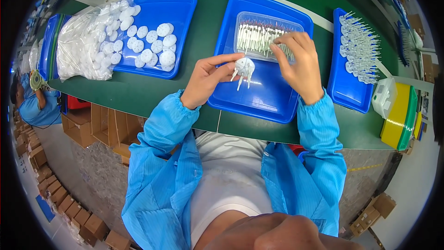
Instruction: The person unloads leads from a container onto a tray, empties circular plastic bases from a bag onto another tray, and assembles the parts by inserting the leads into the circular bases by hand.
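Pronged white disc (244, 65) pinched at tips of left fingers (225, 59).

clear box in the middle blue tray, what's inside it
The clear box holds many thin whitish pieces, some with dark reddish ends. The right hand covers part of its right side, hiding what's there.

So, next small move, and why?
Probably pick up another thin stick with the right hand: it is over the clear box of sticks, and the left hand holds a white disc with several sticks hanging from it.
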`<control>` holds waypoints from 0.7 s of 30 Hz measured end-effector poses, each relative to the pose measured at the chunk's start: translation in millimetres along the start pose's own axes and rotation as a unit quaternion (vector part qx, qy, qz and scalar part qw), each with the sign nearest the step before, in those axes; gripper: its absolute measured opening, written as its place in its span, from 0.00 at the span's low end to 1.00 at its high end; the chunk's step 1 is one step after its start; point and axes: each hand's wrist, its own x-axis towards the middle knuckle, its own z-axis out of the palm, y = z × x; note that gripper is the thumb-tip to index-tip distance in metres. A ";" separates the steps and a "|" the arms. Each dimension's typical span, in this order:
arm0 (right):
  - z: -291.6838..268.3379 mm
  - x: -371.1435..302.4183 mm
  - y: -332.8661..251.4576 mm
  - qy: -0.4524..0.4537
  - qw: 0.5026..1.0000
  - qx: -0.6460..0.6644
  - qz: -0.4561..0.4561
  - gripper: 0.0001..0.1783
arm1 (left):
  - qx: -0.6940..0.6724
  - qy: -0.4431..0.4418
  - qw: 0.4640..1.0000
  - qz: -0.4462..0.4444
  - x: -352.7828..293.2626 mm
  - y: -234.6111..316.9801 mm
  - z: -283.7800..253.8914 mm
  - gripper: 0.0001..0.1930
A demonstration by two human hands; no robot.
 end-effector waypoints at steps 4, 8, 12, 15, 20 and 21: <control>26.0 17.6 3.6 0.022 0.993 -0.110 -0.028 0.12 | -0.088 -0.037 0.995 0.019 -6.4 -3.1 -0.8 0.20; 40.7 20.2 -1.0 0.027 0.988 -0.151 0.007 0.11 | -0.007 -0.027 0.999 0.033 -12.1 -6.3 2.7 0.24; 41.8 19.1 -0.3 0.020 0.986 -0.159 0.041 0.10 | -0.015 -0.064 0.998 0.007 -7.1 -1.0 3.2 0.24; 29.6 21.0 -3.2 0.023 0.992 -0.110 0.051 0.07 | 0.035 -0.045 0.998 0.025 -1.5 4.2 4.9 0.23; 10.2 17.7 4.3 0.012 0.991 0.049 0.123 0.05 | 0.056 -0.045 0.997 0.042 14.4 5.1 12.6 0.19; 11.5 16.5 6.2 0.013 0.991 0.048 0.127 0.05 | 0.060 -0.047 0.996 0.039 16.3 7.2 15.2 0.19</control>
